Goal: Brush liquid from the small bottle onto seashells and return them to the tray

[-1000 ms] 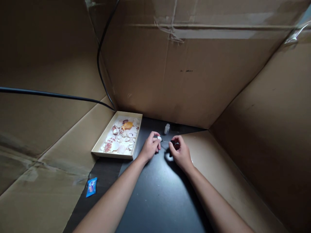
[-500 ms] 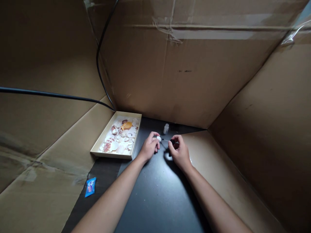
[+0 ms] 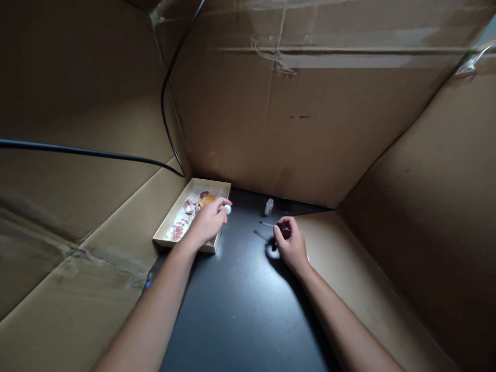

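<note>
Over the right side of a shallow cream tray (image 3: 185, 245), my left hand (image 3: 207, 221) is closed on a small white shell (image 3: 228, 209), pinched at the fingertips. Seashells (image 3: 188, 206) in white, brown and orange lie in the tray, some hidden behind the hand. My right hand (image 3: 292, 245) grips the dark cap of a thin brush applicator (image 3: 266, 223). Its dark tip points left above the black table (image 3: 240, 305). Just beyond it, a small clear bottle (image 3: 268, 207) stands uncapped near the back wall.
Cardboard walls (image 3: 263, 139) enclose the table at the back and both sides. A black cable (image 3: 89, 152) runs along the left wall. Part of a blue packet (image 3: 148, 284) shows beside my left forearm. A cardboard sheet (image 3: 341, 263) lies to the right.
My left hand has moved left, away from the brush tip and over the tray, with the white shell in its fingers. The right hand stays nearly in place. The view has shifted slightly.
</note>
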Motion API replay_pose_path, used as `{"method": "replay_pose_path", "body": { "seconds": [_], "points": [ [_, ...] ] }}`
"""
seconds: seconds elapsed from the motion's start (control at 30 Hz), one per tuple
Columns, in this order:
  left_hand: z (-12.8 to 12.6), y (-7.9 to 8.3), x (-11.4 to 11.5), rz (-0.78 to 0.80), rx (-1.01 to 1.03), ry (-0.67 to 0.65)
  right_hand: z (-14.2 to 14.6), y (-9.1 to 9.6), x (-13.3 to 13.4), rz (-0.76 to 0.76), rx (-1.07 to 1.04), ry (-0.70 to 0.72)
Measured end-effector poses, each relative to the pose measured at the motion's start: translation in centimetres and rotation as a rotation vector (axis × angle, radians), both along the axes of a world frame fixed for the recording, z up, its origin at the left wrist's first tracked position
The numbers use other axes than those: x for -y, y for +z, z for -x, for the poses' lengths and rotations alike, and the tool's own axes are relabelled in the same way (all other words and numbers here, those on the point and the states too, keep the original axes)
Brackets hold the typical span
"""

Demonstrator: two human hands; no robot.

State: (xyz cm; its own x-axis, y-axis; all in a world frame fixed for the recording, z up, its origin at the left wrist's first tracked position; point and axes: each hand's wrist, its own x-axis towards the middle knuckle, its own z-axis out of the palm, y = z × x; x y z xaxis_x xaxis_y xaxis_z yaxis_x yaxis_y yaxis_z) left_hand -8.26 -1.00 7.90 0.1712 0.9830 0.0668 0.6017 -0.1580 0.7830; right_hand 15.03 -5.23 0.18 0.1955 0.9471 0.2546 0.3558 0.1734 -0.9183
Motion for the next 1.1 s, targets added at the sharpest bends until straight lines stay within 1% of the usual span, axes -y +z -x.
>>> {"method": "replay_pose_path", "body": {
  "seconds": [0.03,0.1,0.17,0.27,0.37,0.43,0.5,0.57,0.63,0.67,0.73,0.83,0.93,1.1],
  "points": [
    [1.3,0.0,-0.4,0.044,-0.1,0.034,0.0,-0.1,0.0,0.006,-0.009,-0.001],
    [3.3,-0.3,-1.0,0.142,-0.3,0.02,0.0,-0.2,-0.1,0.011,-0.021,-0.007],
    [4.6,-0.8,-1.4,0.124,-0.432,0.005,0.0,-0.3,-0.2,0.016,-0.03,-0.003],
    [5.3,-1.1,-1.6,0.108,-0.55,0.021,-0.1,-0.5,-0.3,0.025,-0.045,0.003],
    [5.3,-1.0,-1.3,0.147,-0.682,-0.028,-0.1,-0.6,-0.3,0.029,-0.056,0.002],
    [4.9,-0.8,-1.0,0.136,-0.756,-0.053,-0.1,-0.6,-0.3,0.029,-0.063,0.003],
    [4.1,-0.6,-0.9,0.099,-0.784,-0.021,-0.1,-0.7,-0.4,0.031,-0.066,0.005],
    [2.9,-0.4,-1.2,0.02,-0.761,0.02,-0.1,-0.7,-0.4,0.033,-0.067,0.005],
    [1.6,-0.3,-1.8,0.005,-0.737,-0.041,-0.1,-0.7,-0.4,0.037,-0.069,0.007],
    [1.0,-0.3,-2.3,0.028,-0.756,-0.057,-0.1,-0.7,-0.4,0.038,-0.07,0.008],
    [-0.1,-0.4,-3.2,0.137,-0.797,-0.049,-0.1,-0.6,-0.4,0.041,-0.075,0.009],
    [-1.1,-0.4,-4.3,0.225,-0.85,0.032,-0.1,-0.6,-0.4,0.046,-0.083,0.009],
    [-1.9,0.0,-4.5,0.219,-0.867,0.03,-0.1,-0.7,-0.5,0.047,-0.085,0.006],
    [-4.0,0.9,-3.2,0.182,-0.878,-0.023,-0.3,-0.7,-0.5,0.049,-0.096,0.008]
  ]
}}
